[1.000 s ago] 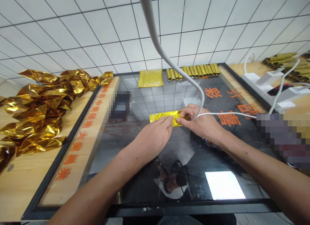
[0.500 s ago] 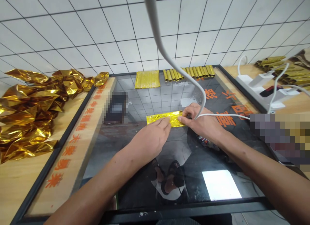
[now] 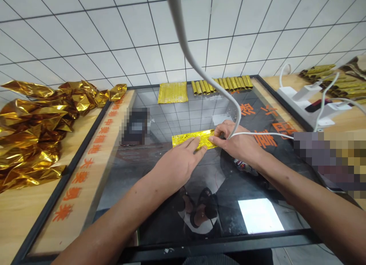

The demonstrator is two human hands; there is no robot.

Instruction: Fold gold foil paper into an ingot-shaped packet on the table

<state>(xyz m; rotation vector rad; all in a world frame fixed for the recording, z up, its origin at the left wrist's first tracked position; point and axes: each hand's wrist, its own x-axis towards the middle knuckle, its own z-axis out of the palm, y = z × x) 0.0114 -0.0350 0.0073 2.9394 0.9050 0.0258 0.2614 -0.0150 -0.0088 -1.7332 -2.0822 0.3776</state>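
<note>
A narrow strip of gold foil [image 3: 187, 139] lies flat on the glass-topped table [image 3: 160, 204]. My left hand [image 3: 178, 162] rests on the strip's near edge, its fingertips pressing the foil down. My right hand [image 3: 237, 143] pinches the right end of the same strip, fingers curled over it. A white cable [image 3: 194, 63] hangs from above and loops past my right hand.
Crumpled gold foil [image 3: 37, 124] is heaped on the wooden board at the left. A flat gold sheet [image 3: 173, 92] and a row of rolled gold tubes [image 3: 223, 84] line the far edge. A white power strip [image 3: 309, 101] and more gold rolls [image 3: 340, 80] sit at the right.
My left fingers have slid a little further onto the gold strip. The view has shifted slightly; both hands stay at the strip.
</note>
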